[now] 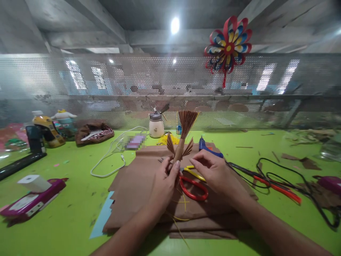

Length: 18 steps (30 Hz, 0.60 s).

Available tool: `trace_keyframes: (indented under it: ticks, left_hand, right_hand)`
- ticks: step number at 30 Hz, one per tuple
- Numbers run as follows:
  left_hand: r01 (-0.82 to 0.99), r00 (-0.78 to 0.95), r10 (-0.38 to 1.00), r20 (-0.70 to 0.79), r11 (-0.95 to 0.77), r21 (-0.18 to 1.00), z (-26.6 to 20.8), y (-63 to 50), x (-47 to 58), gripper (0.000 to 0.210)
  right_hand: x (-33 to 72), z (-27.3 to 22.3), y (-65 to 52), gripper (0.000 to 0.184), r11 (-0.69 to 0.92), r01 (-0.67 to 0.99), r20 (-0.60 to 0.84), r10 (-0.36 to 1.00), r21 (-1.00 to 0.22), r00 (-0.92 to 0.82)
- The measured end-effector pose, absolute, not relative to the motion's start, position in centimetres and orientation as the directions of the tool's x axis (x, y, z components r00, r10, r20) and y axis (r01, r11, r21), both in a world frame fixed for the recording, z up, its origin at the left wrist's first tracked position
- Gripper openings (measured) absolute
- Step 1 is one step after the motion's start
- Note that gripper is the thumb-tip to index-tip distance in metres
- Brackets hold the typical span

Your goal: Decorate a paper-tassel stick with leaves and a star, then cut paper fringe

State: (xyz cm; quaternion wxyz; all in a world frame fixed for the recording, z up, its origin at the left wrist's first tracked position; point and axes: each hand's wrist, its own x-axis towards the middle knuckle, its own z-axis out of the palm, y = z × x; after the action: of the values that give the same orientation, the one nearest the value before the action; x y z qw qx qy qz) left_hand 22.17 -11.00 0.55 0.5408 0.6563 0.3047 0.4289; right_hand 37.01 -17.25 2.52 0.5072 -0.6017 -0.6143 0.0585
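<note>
My left hand (166, 183) is closed around the lower stem of a brown pleated paper figure (183, 137), held upright. Its fanned top flares upward, and two small pleated wings stick out at its sides. Close by on the right, my right hand (213, 169) has thumb and forefinger pinched together; whatever lies between them is too small to make out. Under the hands are red-handled scissors (195, 197) and a yellow handle (196, 175), partly hidden. Thin yellow strands (179, 217) trail over stacked brown paper (138, 193).
A blue glue gun (204, 144) lies behind my right hand. Black cable and a red-handled tool (279, 188) lie to the right. At left are a purple power strip (44, 201) and a white cable (93, 170). A lidded jar (156, 126) stands behind, before a perforated screen (119, 78).
</note>
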Motion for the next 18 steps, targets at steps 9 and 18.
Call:
trace_keyframes:
  ticks: [9, 18]
  left_hand:
    - [-0.015, 0.423, 0.866, 0.269, -0.290, 0.957, 0.8, -11.0, 22.2, 0.025]
    - [-0.092, 0.489, 0.847, 0.208, -0.188, 0.978, 0.6, -11.4, 22.4, 0.029]
  right_hand:
    - [36.3, 3.8, -18.3, 0.011, 0.251, 0.818, 0.584, 0.802, -0.517, 0.123]
    - [35.5, 5.0, -18.7, 0.015, 0.223, 0.813, 0.564, 0.812, -0.538, 0.150]
